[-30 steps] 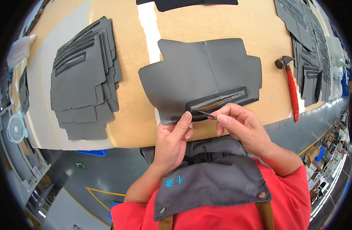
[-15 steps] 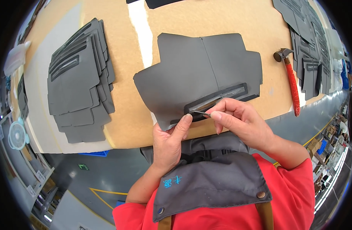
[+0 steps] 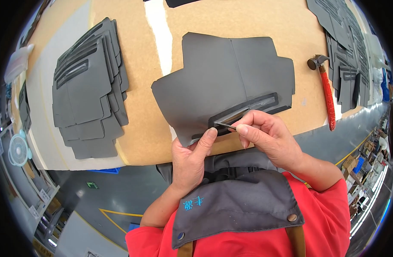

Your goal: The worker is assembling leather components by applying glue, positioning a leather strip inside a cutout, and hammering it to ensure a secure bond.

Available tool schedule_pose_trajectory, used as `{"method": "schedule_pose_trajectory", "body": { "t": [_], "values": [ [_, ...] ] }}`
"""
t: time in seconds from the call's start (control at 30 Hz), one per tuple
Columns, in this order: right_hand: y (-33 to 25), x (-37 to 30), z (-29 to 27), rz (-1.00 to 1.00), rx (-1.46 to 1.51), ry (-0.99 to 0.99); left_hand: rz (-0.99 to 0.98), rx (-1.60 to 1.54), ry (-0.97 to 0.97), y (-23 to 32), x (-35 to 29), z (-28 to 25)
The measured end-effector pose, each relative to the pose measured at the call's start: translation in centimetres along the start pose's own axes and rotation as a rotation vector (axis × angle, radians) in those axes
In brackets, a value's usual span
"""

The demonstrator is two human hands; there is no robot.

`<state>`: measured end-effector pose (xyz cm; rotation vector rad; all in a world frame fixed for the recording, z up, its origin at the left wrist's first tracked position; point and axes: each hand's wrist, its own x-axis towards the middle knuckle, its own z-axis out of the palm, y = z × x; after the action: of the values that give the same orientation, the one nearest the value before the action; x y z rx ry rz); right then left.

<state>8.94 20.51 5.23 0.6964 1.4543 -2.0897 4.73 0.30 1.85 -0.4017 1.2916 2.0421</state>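
Observation:
A dark grey sheet panel (image 3: 213,73), cut with stepped corners and a faint centre seam, lies in front of me at the table's near edge. Along its near side runs a long narrow slot with a black border (image 3: 265,103). My left hand (image 3: 190,160) pinches the panel's near left edge, thumb on top beside the slot's end, the other fingers mostly hidden below. In my right hand (image 3: 269,135), between thumb and fingers, is a thin pointed metal tool (image 3: 225,125). Its tip rests at the left end of the slot; whether it is tweezers or a pick I cannot tell.
Similar grey panels lie in a stack (image 3: 83,94) on the left of the brown-covered table (image 3: 136,145). More panels (image 3: 346,47) are piled at the far right. Near them lies a claw hammer (image 3: 326,94) with a red handle. A small fan (image 3: 19,147) stands beyond the left edge.
The panel and my left hand have shifted slightly to the right. The tool's tip stays at the left end of the slot, and both holds are unchanged.

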Motion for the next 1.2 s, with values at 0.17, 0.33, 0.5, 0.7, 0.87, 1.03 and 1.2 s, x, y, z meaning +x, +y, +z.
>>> {"method": "schedule_pose_trajectory", "body": {
  "t": [0.17, 0.33, 0.5, 0.7, 0.87, 1.03, 1.2],
  "values": [
    [0.5, 0.0, 0.0, -0.013, 0.018, 0.020, -0.003, -0.005, -0.020, 0.0, -0.1, -0.1],
    [0.8, 0.0, 0.2, -0.010, 0.043, 0.028, 0.001, 0.009, -0.026, 0.0, -0.1, -0.1],
    [0.5, -0.3, 0.7, 0.034, 0.114, 0.031, 0.006, -0.003, -0.017, -0.1, -0.2, 0.1],
    [0.3, -0.5, 0.2, 0.031, 0.142, 0.077, -0.014, 0.066, 0.050, 1.7, 0.3, 0.3],
    [-1.3, 0.7, -4.3, -0.403, -0.525, 0.251, -0.045, 0.826, -0.317, 12.9, 8.6, -3.0],
    [3.2, 1.8, -1.8, -0.543, -0.845, 0.055, 0.400, 0.950, -0.422, 13.8, 17.3, 3.9],
    [0.3, 2.8, -2.1, -0.798, -0.852, 0.132, 0.592, 1.034, -0.183, 11.5, 13.2, 1.3]
  ]
}}
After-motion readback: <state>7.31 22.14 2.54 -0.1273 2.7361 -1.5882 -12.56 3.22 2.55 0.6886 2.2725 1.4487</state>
